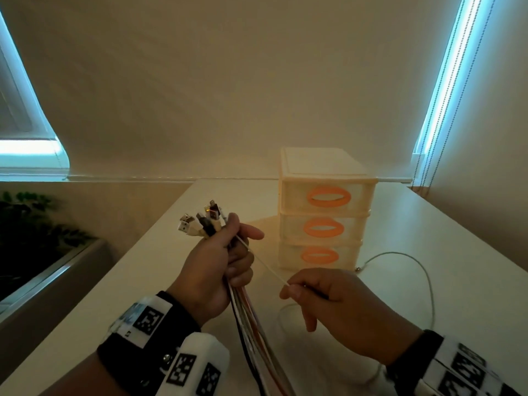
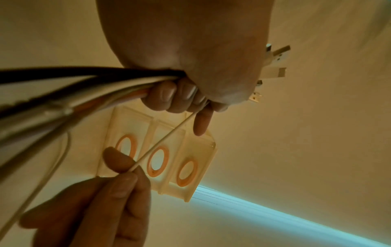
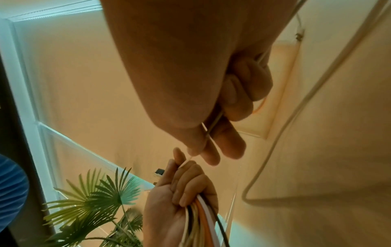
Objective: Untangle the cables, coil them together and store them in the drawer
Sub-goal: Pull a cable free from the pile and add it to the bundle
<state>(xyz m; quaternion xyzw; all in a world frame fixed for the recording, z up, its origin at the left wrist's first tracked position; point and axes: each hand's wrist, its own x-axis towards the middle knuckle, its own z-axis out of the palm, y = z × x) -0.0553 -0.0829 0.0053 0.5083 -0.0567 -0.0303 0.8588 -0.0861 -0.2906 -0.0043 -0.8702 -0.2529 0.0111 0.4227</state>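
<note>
My left hand (image 1: 225,261) grips a bundle of cables (image 1: 251,324) in white, black and orange, with several USB plugs (image 1: 200,221) sticking up out of the fist. The strands hang down toward the table's near edge. One thin white cable (image 1: 263,261) runs taut from the left fist to my right hand (image 1: 323,295), which pinches it between thumb and forefinger. The rest of that cable (image 1: 423,270) loops over the table on the right. In the left wrist view the bundle (image 2: 74,93) and the taut cable (image 2: 162,142) show; the right wrist view shows the pinch (image 3: 211,133).
A cream three-drawer unit (image 1: 325,207) with orange oval handles stands at the back of the white table (image 1: 428,232), all drawers closed. A planter with green leaves (image 1: 37,232) sits beyond the table's left edge. Window blinds hang behind.
</note>
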